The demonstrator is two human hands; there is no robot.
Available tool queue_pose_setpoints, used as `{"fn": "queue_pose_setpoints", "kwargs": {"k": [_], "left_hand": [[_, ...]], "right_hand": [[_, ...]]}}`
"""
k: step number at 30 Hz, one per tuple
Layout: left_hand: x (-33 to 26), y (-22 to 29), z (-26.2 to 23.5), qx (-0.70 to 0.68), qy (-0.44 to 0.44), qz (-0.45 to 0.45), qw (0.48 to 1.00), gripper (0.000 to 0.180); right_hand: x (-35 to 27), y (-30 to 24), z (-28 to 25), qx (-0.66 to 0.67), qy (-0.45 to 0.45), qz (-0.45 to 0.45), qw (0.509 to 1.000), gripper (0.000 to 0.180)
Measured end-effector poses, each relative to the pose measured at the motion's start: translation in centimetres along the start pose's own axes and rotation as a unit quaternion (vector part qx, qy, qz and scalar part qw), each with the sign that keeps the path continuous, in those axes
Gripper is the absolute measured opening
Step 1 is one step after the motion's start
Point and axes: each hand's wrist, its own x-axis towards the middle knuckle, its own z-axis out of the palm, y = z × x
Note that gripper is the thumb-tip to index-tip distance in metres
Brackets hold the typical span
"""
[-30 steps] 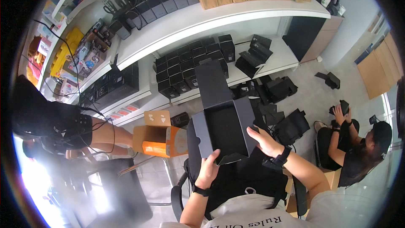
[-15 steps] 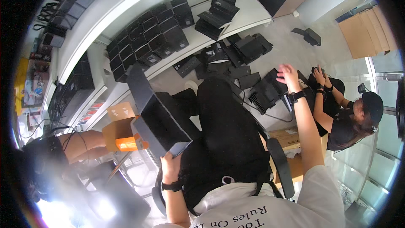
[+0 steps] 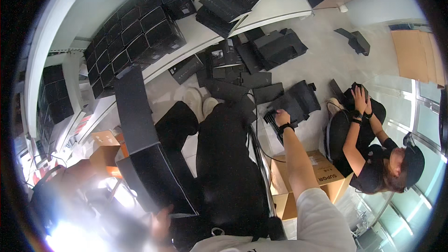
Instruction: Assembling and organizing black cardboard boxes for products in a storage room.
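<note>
A black cardboard box (image 3: 158, 182) with its long lid flap raised lies open beside my legs on the left. My left hand (image 3: 161, 223) grips its near edge; glare blurs the fingers somewhat. My right arm stretches out to the floor, where my right hand (image 3: 282, 117) is closed at the edge of a stack of thin black cardboard pieces (image 3: 271, 118). The fingers look curled around one piece, though its shape is mostly hidden. Right beside that hand lie more flattened black cardboard sheets (image 3: 298, 101).
Rows of black boxes (image 3: 135, 32) and folded black cartons (image 3: 231, 0) stand on the white shelf. More flat black cardboard (image 3: 275, 49) covers the floor ahead. A brown carton (image 3: 322, 172) sits beside my chair. A seated co-worker (image 3: 373, 158) handles a black box at right.
My right hand has come down from a raised, open pose to the black pieces on the floor. My left hand and the open box have shifted left and nearer to me.
</note>
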Motion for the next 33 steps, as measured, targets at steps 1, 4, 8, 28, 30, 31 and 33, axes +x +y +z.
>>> {"fn": "queue_pose_setpoints", "kwargs": {"k": [1, 4, 8, 28, 30, 31, 33], "left_hand": [[0.2, 0.9, 0.3, -0.022, -0.002, -0.042, 0.999, 0.032], [0.5, 2.3, 1.2, -0.146, 0.049, -0.208, 0.966, 0.036], [0.2, 1.8, 1.7, 0.035, 0.015, -0.173, 0.984, 0.045], [0.3, 3.2, 2.0, -0.024, -0.002, -0.041, 0.999, 0.03], [0.1, 2.2, 2.7, -0.222, 0.059, -0.113, 0.967, 0.029], [-0.1, 1.9, 2.4, -0.205, 0.034, -0.099, 0.973, 0.029], [-0.2, 1.7, 1.8, -0.159, -0.014, -0.064, 0.985, 0.031]], "right_hand": [[0.9, -0.7, 0.2, 0.039, -0.016, 0.022, 0.999, 0.026], [3.6, -0.3, 3.1, -0.066, -0.04, -0.082, 0.994, 0.031], [8.0, 3.7, 9.6, -0.196, -0.138, -0.071, 0.968, 0.042], [-3.5, 0.4, -13.8, -0.001, 0.151, 0.029, 0.988, 0.038], [-5.3, 1.2, -16.9, 0.044, 0.229, 0.009, 0.972, 0.023], [-6.2, 1.5, -18.9, 0.083, 0.261, -0.031, 0.961, 0.021], [-8.9, 1.7, -23.3, 0.151, 0.282, -0.069, 0.945, 0.022]]}}
